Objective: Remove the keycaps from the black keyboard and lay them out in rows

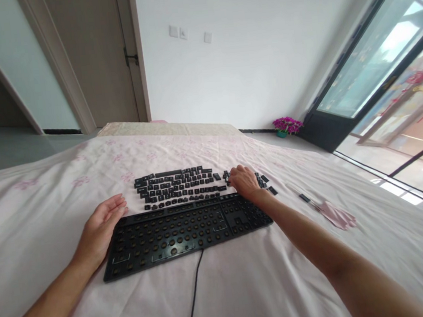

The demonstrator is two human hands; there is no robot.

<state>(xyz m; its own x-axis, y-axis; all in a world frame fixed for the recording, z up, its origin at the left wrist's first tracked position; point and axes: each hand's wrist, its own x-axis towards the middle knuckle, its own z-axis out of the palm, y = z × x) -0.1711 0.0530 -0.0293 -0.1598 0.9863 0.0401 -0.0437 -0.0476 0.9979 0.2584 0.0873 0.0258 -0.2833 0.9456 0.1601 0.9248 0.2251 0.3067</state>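
Observation:
A black keyboard [203,225] with its keycaps off lies on the pink-white sheet, its bare key posts showing. Beyond its far edge, the loose black keycaps [178,186] are laid out in rows. My right hand [243,180] is over the right-hand group of keycaps, fingers bent down among them; its fingertips are partly hidden, so whether a keycap is between them does not show. Beside the keyboard's left end rests my left hand [104,220], fingers stretched out and holding nothing.
To the right lie a black-handled tool [305,197] and a pink cloth [337,215]. The keyboard's cable [195,291] runs toward me across the sheet [144,312]. Purple flowers in a pot [286,125] stand on the floor by the glass door [362,82].

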